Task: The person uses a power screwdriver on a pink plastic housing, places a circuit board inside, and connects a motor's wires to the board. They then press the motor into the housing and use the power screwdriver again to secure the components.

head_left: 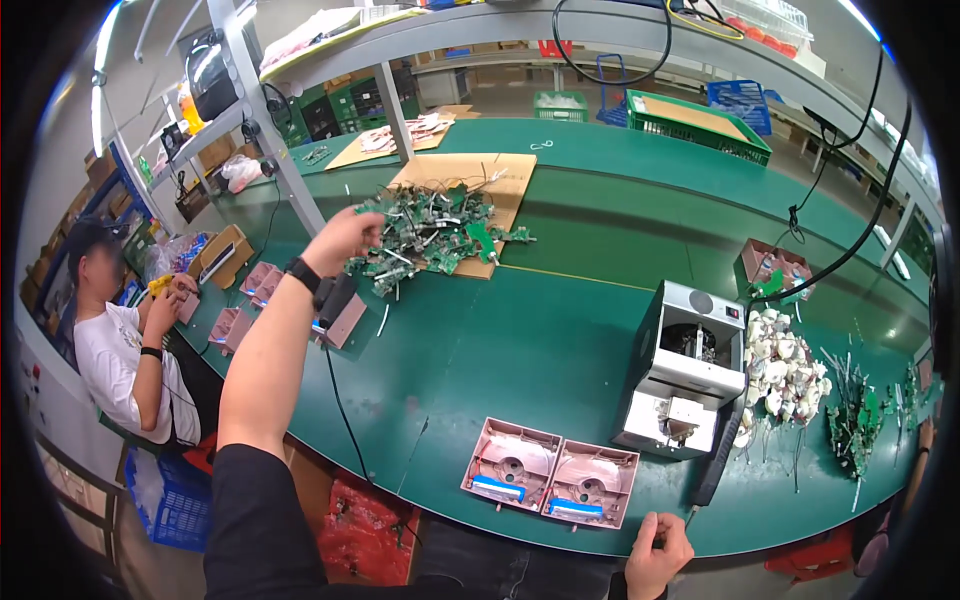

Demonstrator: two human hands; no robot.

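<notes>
Boards (430,225), green and irregular, tangled with pale and dark wires, form a loose heap immediately right of the left hand (345,238), partly on a tan cardboard sheet (515,190). The left hand's fingers curl at the heap's margin; whether they pinch a board cannot be told. The right hand (660,548) is loosely curled near the tip of a black-handled tool (715,470); its grip contents cannot be told. The worktop (540,330) is green and slightly glossy. Ahead of the right hand stands a grey-and-white machine (685,370); left of that hand sit two pink housings (515,450) containing blue parts. A seated co-worker (140,360) is left of the left forearm; a metal post (270,140) rises beyond the left hand. The worktop's front edge passes beside the right hand. Open green surface extends between the left hand and the machine; a black cable (340,405) runs right of the left forearm.
</notes>
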